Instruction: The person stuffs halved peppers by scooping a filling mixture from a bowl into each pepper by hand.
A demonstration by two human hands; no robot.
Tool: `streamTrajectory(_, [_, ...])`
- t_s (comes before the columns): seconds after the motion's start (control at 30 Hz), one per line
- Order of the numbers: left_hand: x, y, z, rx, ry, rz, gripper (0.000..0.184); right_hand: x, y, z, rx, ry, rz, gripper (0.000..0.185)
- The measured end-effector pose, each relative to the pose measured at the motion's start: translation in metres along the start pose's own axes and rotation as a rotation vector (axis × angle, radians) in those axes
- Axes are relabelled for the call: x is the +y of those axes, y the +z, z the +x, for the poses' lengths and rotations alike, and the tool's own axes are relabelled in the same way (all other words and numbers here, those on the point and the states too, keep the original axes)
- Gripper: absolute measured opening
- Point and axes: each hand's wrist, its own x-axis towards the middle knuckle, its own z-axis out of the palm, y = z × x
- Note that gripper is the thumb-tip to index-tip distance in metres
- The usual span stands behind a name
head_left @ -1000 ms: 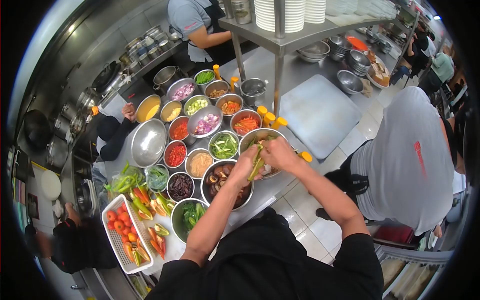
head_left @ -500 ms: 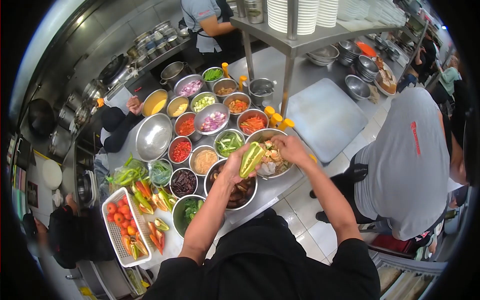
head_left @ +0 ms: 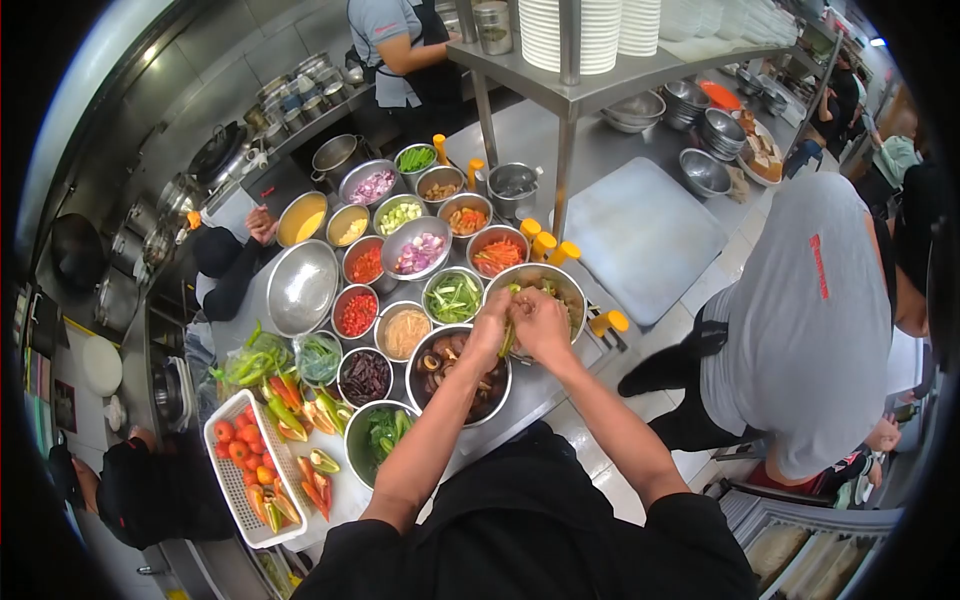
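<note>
Both of my hands meet over the near edge of a steel bowl (head_left: pixel 578 290) of cut scraps. Between them shows a narrow strip of a green bell pepper (head_left: pixel 507 338), mostly hidden by fingers. My left hand (head_left: pixel 488 328) is closed around it from the left. My right hand (head_left: pixel 540 322) presses its curled fingers against the pepper from the right. Just below my left hand sits a bowl of dark mushrooms (head_left: pixel 437 360). A bowl of sliced green vegetable (head_left: pixel 453 296) stands beyond it.
Several steel bowls of chopped vegetables crowd the counter ahead. A white basket (head_left: pixel 228 480) of tomatoes stands at left beside halved peppers (head_left: pixel 318 485). Yellow-handled tools (head_left: pixel 563 252) stick out at right, near a large cutting board (head_left: pixel 640 240). A person in grey (head_left: pixel 790 320) stands close by.
The hollow pepper half, held face-up in my left hand before, is now turned edge-on. My right hand has come from the scrap bowl to meet my left hand at the pepper.
</note>
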Motion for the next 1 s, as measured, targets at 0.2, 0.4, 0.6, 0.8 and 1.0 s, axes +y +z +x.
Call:
streamTrajectory(0.2, [0.002,0.004,-0.003,-0.079,-0.003,0.085,0.038,0.013,-0.004,0.004,-0.129,0.202,0.263,0.013])
streamTrajectory(0.4, [0.016,0.017,0.004,-0.008,-0.100,-0.259,0.045,-0.005,-0.014,-0.021,-0.124,-0.203,-0.081,0.013])
streamTrajectory(0.6, [0.015,-0.008,0.019,-0.077,-0.028,-0.327,0.044,0.023,-0.048,-0.024,-0.187,0.152,0.401,0.015])
streamTrajectory(0.8, [0.018,-0.006,0.021,-0.113,0.042,-0.297,0.036,0.036,-0.040,-0.009,0.013,-0.163,-0.280,0.009])
streamTrajectory(1.0, [0.012,0.009,0.012,-0.110,0.162,-0.078,0.032,-0.002,-0.028,0.000,0.074,-0.161,-0.032,0.013])
